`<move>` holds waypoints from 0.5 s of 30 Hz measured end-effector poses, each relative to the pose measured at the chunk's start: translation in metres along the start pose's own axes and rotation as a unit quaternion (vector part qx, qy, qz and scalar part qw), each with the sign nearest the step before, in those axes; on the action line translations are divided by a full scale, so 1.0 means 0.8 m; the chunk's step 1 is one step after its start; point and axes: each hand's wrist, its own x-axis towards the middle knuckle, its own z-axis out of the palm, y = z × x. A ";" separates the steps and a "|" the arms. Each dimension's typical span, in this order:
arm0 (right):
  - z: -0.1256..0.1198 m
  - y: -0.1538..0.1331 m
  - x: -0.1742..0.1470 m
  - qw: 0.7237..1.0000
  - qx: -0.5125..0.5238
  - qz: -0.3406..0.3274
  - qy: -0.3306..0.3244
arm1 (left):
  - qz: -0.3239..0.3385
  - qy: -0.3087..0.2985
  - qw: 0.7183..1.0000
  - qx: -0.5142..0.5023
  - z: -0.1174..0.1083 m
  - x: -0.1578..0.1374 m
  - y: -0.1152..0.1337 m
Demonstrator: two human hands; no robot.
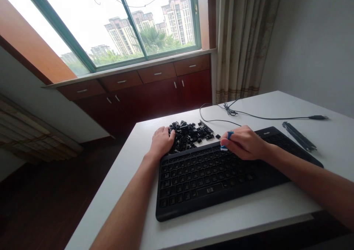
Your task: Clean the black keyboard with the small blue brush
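Observation:
A black keyboard (193, 165) with its keycaps taken off lies aslant on the white table, bare square key sockets showing. Behind its left half a heap of loose black keycaps (188, 134) is spread. At the left side of that heap rests my left hand (163, 141), fingers stretched out and thumb apart, close to the keyboard's back left corner. My right hand (246, 143) is closed round a small blue brush (230, 134). The brush's white bristles are over the keyboard's upper rows, and most of its handle is hidden in my fingers.
On the white table (124, 191), a black cable (265, 118) is bundled behind the keyboard and ends in a USB plug at the right. A dark strip in clear wrapping (298, 136) lies behind the keyboard's right end. Wooden cabinets (155, 91) stand beneath the window.

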 end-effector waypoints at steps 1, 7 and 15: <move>0.000 0.000 0.000 1.000 0.000 0.000 -0.004 | 0.000 0.000 1.000 -0.002 0.000 0.000 0.000; 0.003 0.001 0.001 0.999 -0.019 0.013 -0.027 | 0.003 0.003 1.000 -0.008 0.000 -0.001 0.000; 0.004 0.003 0.003 0.993 -0.096 0.063 0.014 | 0.004 0.004 1.000 -0.011 0.002 0.000 -0.002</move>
